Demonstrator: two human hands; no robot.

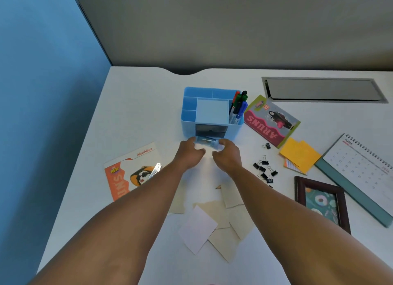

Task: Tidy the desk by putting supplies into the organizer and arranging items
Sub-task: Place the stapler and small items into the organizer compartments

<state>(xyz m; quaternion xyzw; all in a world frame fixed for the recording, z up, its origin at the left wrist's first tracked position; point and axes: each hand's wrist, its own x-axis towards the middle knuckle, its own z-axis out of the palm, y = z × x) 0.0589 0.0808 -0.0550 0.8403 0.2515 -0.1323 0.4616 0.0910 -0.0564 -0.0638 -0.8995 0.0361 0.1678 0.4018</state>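
Organizer (210,112) drawer (206,142) is sitting pulled out toward the person. Left hand (189,152) and right hand (227,154) are pinching its two ends, equally near.

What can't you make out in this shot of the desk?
Head view:
- Drawer contents: blurred, with the left hand and right hand gripping its ends.
- Calendar: cut off by the right edge, dates too small.
- Metal tool on the left flyer: partly behind the left forearm.
- Binder clips: the nearest hidden by the right forearm.
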